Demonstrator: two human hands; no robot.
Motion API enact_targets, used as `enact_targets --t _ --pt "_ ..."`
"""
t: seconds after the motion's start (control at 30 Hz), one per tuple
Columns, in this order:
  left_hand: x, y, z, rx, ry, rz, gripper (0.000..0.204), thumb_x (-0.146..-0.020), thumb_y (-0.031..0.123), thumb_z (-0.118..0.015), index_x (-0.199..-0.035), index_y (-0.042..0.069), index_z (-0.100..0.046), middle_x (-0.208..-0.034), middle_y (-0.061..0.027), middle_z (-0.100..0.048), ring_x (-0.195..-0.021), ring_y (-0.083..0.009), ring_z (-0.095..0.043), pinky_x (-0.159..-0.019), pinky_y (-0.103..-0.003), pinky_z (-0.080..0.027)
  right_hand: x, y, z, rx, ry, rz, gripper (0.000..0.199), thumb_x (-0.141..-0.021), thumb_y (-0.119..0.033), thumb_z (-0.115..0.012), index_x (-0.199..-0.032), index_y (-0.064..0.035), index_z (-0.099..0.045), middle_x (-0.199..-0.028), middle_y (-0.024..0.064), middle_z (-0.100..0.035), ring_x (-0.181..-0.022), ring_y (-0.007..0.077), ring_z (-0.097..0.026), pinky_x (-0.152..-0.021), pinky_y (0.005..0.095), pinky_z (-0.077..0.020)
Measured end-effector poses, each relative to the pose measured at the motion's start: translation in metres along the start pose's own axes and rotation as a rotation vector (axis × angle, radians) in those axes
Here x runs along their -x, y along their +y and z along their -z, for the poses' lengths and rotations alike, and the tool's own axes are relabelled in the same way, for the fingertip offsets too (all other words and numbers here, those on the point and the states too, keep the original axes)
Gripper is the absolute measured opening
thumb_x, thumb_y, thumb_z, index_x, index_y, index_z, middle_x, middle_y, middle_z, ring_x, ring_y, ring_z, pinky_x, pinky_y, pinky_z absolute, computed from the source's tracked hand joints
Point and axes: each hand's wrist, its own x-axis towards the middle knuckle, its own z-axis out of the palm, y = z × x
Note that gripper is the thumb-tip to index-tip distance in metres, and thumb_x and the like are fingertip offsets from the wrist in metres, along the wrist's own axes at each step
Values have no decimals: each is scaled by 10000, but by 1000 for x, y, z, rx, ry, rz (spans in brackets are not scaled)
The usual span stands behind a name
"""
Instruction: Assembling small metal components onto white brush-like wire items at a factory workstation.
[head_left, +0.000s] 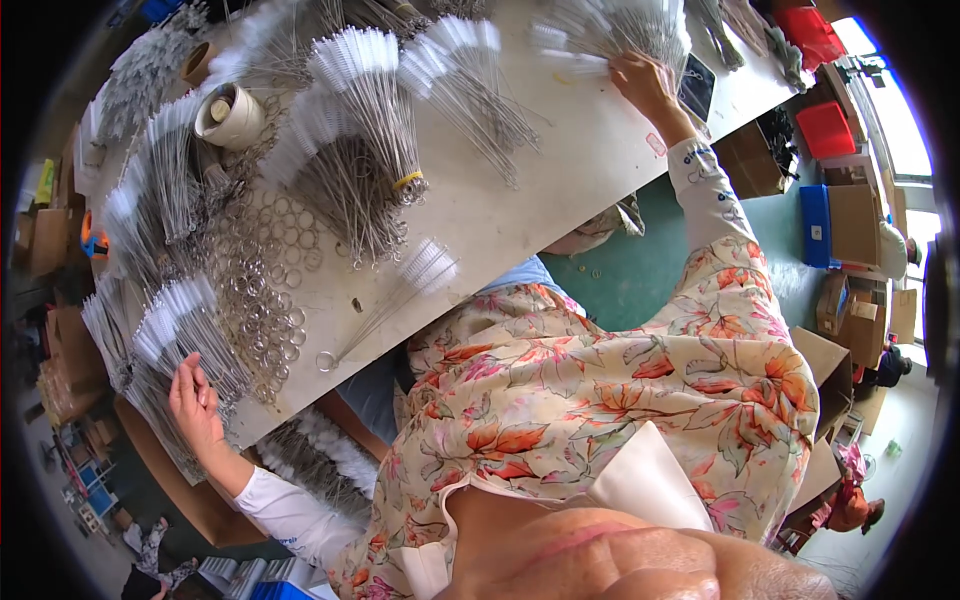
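My left hand [197, 405] is beside a bundle of thin wire brushes with white bristles [178, 320] at the table's near left; its fingers are extended and nothing shows in them. Across the table, my right hand [648, 84] reaches to a fanned pile of similar brushes [640, 30], its fingers bent around bristle ends at the pile's edge. Some bristles there are blurred, and the exact grip is partly hidden. Between my hands, a small set of brushes [415, 275] lies near the table edge, with a metal ring [325, 361] at its wire end.
Many loose metal rings [270, 330] cover the table's left part. Bundled brushes [365, 75] lie behind them, one with a yellow band. A whitish roll [230, 116] stands at the far left. A dark tablet-like object [697, 85] lies by my right hand. Boxes surround the table.
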Motion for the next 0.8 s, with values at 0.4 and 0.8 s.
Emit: enact_targets --t 0.4,0.8 --pt "17 10 -78 128 -122 -224 288 -935 204 -477 -1026 -50 -579 -706 16 -447 -545 -37 -332 -453 -180 -245 -64 -60 133 -798 445 -286 178 -891 -192 -484 -840 -53 -581 -750 17 -532 -611 94 -487 -578 246 -418" --pt "48 14 -262 -341 -71 -1005 145 -851 -2 -538 -996 1 -552 -801 -70 -575 -651 -133 -560 -599 -245 -448 -15 -326 174 -1821 -351 224 278 -897 -182 -554 -1120 -25 -506 -1151 65 -475 -1043 165 -509 -874 290 -440"
